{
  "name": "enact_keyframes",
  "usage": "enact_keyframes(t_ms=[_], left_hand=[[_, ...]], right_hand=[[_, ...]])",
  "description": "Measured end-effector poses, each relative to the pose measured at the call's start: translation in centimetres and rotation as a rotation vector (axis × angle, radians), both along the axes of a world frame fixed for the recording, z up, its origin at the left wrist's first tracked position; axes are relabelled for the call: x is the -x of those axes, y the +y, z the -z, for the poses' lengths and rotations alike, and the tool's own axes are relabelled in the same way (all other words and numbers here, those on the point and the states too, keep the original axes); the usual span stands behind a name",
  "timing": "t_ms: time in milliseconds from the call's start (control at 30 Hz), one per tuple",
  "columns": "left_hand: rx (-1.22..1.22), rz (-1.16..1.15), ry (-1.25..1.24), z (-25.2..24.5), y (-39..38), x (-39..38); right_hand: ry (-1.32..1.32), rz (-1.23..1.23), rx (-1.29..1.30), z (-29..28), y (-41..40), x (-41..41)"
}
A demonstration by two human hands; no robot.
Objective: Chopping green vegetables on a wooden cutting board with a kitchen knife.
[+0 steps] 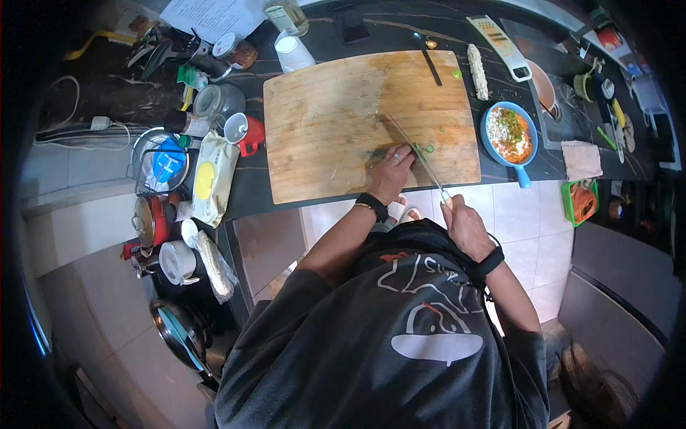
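A kitchen knife (423, 158) is in my right hand (465, 224), its blade slanting up and left over the front of the wooden cutting board (332, 123). My left hand (392, 170) lies on the board beside the blade, fingers bent; whatever may be beneath them is hidden. Small green vegetable slices (429, 148) lie just right of the blade, and another green piece (456, 74) is near the board's upper right corner. A dark, narrow strip-like object (432, 68) rests across the board's far edge.
Right of the board stand a blue-handled bowl (509, 104) of chopped food, a corn cob (478, 72) and a grater (498, 45). A red mug (253, 134), a wipes pack (215, 179) and a glass jar (220, 102) stand left. A white cup (293, 53) is behind.
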State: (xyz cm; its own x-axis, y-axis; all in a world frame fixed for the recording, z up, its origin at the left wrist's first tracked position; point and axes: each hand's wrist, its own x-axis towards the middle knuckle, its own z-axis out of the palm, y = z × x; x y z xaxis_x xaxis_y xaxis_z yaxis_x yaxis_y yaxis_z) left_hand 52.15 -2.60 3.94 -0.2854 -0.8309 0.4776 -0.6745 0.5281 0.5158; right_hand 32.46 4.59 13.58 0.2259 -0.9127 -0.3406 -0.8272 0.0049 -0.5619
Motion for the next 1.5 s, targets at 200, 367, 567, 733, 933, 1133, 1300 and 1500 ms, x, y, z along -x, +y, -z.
enact_keyframes(t_ms=[200, 367, 567, 733, 933, 1133, 1300, 1500], left_hand=[[0.010, 0.009, 0.018, -0.1, -0.1, 0.0], [-0.006, 0.001, 0.019, 0.0, 0.0, 0.0], [-0.008, -0.004, 0.048, -0.2, 0.0, 0.0], [-0.009, 0.003, 0.032, -0.4, 0.0, 0.1], [-0.018, -0.002, 0.063, -0.4, -0.1, 0.2], [0.018, -0.026, 0.062, 0.8, 0.0, 0.0], [0.002, -0.043, 0.050, 0.6, 0.2, 0.1], [0.010, -0.059, 0.050, 0.2, 0.2, 0.2]], right_hand=[[-0.013, -0.002, 0.010, 0.5, 0.1, -0.1], [0.043, -0.023, 0.027, 1.0, -0.1, -0.4], [0.001, -0.028, 0.060, 2.1, -1.5, -1.0], [0.000, 0.015, -0.003, 3.2, -2.5, -1.1], [-0.255, 0.107, -0.136, 3.1, -3.2, 0.4], [-0.107, 0.061, -0.067, 0.6, -1.3, 0.2], [-0.031, -0.005, -0.012, 0.5, -0.2, 0.5], [-0.018, -0.022, 0.004, 0.7, -0.1, 0.2]])
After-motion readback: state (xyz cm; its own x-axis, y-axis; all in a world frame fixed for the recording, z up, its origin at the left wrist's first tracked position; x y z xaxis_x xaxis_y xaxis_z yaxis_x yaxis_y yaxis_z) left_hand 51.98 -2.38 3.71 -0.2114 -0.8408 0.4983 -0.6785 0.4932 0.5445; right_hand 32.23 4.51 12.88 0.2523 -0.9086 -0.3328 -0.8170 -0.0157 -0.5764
